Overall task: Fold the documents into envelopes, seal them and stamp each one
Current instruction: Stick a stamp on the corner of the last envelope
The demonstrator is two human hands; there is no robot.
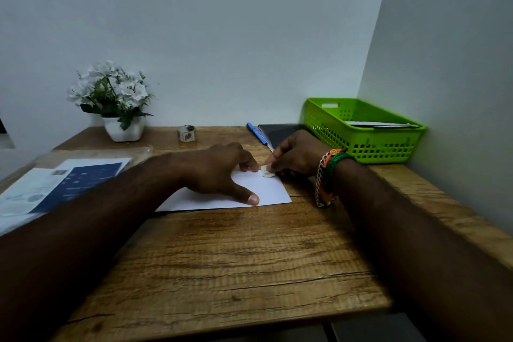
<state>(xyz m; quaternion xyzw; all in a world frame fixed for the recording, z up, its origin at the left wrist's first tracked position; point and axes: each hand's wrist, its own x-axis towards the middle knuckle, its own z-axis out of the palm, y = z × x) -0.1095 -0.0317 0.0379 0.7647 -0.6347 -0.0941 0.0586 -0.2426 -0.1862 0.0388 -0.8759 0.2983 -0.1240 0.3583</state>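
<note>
From the head view, a wooden desk (236,258) with a coarse, cracked grain sits in a corner of plain pale walls, its near edge running across the bottom of the view. At the middle of the desk lies a flat white envelope (266,191), smooth and rectangular. The left hand (219,172) rests on it, fingers spread, the thumb pressed flat near its near edge and the fingertips touching its far right corner. The right hand (297,155), its wrist wrapped in a chain and orange-green bracelets (329,175), pinches a small pale stamp (267,171) between thumb and fingers, right at that same corner. On the left lie printed documents (63,186), white and dark blue, partly under the left forearm. Far left stands a white pot of white flowers (116,100); a small roll of stamps (186,133) sits at the far middle. A blue pen (256,133) lies beside a dark notebook (280,133), and at the far right a perforated green plastic basket (361,133) holds papers.
</note>
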